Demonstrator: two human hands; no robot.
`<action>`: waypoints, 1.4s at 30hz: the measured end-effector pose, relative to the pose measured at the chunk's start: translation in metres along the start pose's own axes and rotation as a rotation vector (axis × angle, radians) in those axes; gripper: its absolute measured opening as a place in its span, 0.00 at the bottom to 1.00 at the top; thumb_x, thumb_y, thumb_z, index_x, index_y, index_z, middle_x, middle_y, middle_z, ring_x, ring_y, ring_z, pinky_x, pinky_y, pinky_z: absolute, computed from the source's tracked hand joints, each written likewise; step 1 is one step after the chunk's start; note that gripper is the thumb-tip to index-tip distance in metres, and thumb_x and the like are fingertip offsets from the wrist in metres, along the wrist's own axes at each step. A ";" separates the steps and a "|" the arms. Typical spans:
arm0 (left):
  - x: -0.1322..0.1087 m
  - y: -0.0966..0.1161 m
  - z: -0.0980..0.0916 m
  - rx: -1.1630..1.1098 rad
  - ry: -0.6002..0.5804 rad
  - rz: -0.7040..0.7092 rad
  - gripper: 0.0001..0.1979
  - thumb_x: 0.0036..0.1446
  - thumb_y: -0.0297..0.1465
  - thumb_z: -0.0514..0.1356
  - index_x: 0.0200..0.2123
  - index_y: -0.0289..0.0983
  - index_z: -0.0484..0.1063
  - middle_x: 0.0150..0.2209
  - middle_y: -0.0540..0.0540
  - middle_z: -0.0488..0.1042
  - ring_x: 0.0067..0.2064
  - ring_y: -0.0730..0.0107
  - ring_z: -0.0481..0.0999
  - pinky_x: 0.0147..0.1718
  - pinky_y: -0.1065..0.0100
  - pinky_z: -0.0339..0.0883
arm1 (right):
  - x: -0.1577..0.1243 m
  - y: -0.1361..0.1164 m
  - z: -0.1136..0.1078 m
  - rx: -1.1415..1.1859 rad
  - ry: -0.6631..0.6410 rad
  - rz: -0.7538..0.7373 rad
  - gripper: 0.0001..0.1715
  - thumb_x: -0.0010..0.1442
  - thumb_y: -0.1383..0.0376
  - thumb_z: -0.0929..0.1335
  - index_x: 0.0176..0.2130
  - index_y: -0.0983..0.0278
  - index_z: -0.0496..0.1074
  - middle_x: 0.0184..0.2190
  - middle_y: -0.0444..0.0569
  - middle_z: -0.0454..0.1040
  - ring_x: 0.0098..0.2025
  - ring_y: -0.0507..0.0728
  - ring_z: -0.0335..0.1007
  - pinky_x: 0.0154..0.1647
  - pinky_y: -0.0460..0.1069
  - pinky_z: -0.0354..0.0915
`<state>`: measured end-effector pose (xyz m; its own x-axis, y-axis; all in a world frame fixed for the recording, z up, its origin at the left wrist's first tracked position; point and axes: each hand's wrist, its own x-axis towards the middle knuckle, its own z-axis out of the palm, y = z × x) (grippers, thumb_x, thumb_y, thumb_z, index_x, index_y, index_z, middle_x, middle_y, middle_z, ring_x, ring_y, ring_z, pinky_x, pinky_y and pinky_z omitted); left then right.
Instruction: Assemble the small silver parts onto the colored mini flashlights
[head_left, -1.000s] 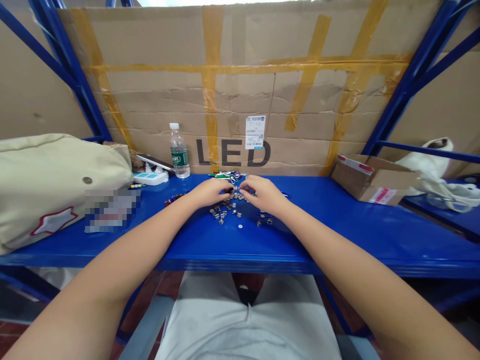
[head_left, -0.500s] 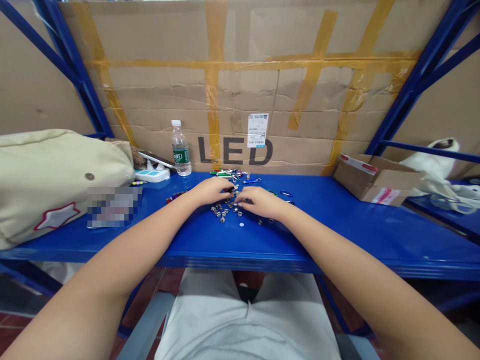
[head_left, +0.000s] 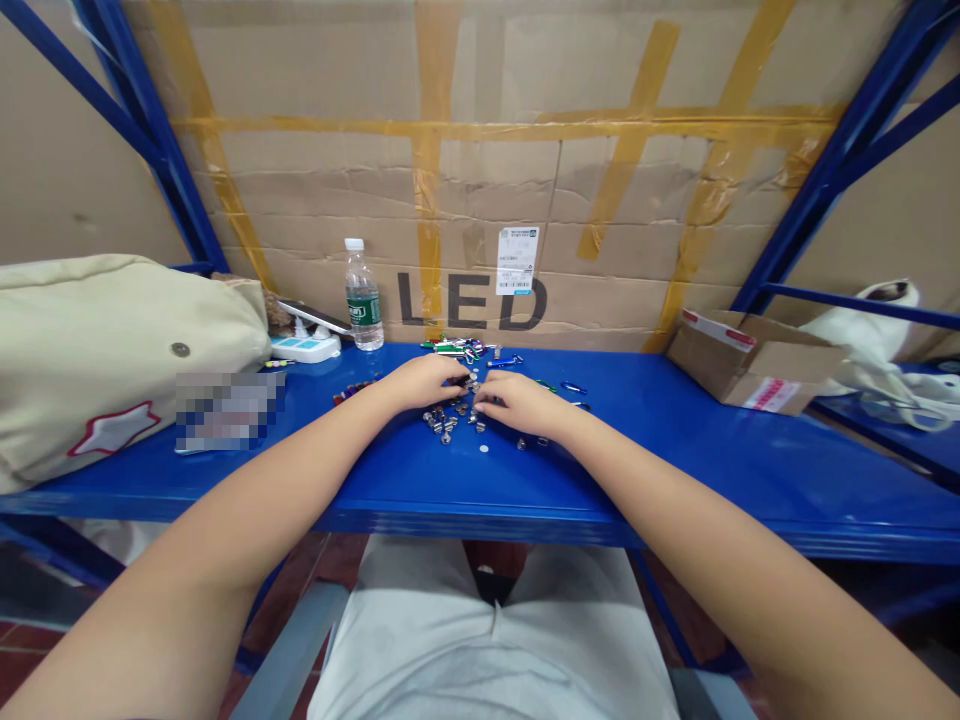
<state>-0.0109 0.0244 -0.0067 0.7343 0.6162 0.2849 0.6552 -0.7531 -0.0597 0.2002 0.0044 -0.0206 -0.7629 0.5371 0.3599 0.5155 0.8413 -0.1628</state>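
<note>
Both my hands rest on a blue shelf (head_left: 675,470) over a scatter of small silver metal parts (head_left: 448,425). My left hand (head_left: 424,382) lies knuckles up with its fingers curled in a pinch at the pile's top. My right hand (head_left: 519,402) faces it, fingers bent and pinched close to the left fingertips. What the fingertips hold is too small to make out. A heap of colourful small keychain-like pieces (head_left: 461,348) lies just behind the hands, and a few dark coloured pieces (head_left: 351,392) lie to the left.
A water bottle (head_left: 363,297) stands at the back against taped cardboard marked LED (head_left: 480,200). A beige bag (head_left: 112,360) fills the left, beside a white power strip (head_left: 304,349) and a phone (head_left: 315,319). An open carton (head_left: 746,360) sits right, with a white bag (head_left: 877,340) beyond.
My right hand has drawn slightly nearer and left toward my left hand. The view has shifted a little; the parts lie where they were.
</note>
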 end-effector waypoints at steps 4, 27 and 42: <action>0.000 -0.001 0.001 0.003 0.000 -0.002 0.07 0.57 0.30 0.57 0.37 0.37 0.74 0.34 0.47 0.76 0.35 0.68 0.72 0.34 0.70 0.61 | 0.000 -0.007 -0.003 0.071 -0.034 -0.026 0.09 0.59 0.65 0.68 0.39 0.63 0.77 0.38 0.51 0.74 0.40 0.56 0.70 0.42 0.51 0.64; 0.001 0.007 0.001 -0.021 -0.040 -0.006 0.08 0.57 0.33 0.59 0.39 0.39 0.75 0.34 0.47 0.77 0.35 0.67 0.74 0.31 0.70 0.60 | -0.001 0.004 -0.010 0.397 0.248 0.346 0.06 0.56 0.66 0.64 0.33 0.60 0.58 0.23 0.42 0.72 0.31 0.56 0.72 0.31 0.49 0.62; 0.002 0.012 0.002 -0.157 0.000 0.033 0.09 0.61 0.34 0.56 0.37 0.35 0.71 0.34 0.45 0.75 0.34 0.68 0.72 0.34 0.69 0.62 | 0.003 0.011 0.002 0.448 0.272 0.208 0.06 0.59 0.64 0.64 0.38 0.63 0.63 0.43 0.50 0.72 0.44 0.55 0.68 0.46 0.54 0.64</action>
<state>-0.0010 0.0170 -0.0090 0.7551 0.5900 0.2857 0.5944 -0.8000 0.0811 0.2031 0.0155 -0.0237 -0.5038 0.7095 0.4928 0.3828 0.6948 -0.6089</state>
